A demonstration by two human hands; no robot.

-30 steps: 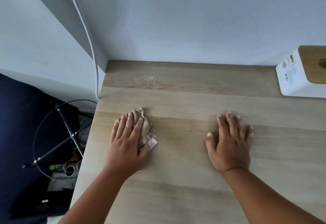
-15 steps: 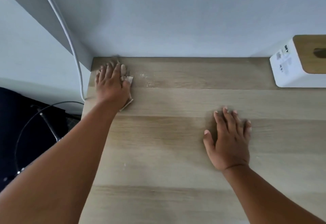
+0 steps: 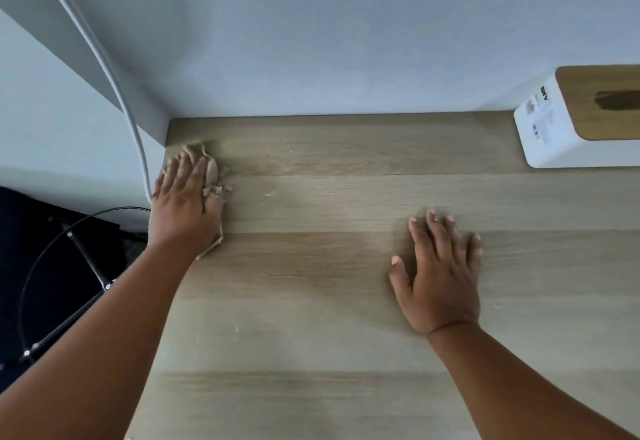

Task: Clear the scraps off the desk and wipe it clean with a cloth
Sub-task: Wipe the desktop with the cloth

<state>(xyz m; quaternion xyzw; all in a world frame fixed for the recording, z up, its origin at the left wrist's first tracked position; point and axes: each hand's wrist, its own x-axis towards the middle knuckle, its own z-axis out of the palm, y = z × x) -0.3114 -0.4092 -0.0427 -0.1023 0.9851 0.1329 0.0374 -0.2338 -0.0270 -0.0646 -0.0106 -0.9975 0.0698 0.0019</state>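
**Count of things on view**

Two bare hands: left [image 3: 187, 204], right [image 3: 438, 283]. One crumpled beige cloth [image 3: 211, 172]. One pale wood-grain tabletop [image 3: 329, 301]. One white box with wooden lid [image 3: 568, 131]. One white cable [image 3: 114, 86]. Three or so pale crumbs [image 3: 268, 194].

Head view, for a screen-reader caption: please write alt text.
A person's left hand presses a beige cloth flat near the wooden desk's back-left corner; the right hand rests flat mid-desk. A white box sits back right.
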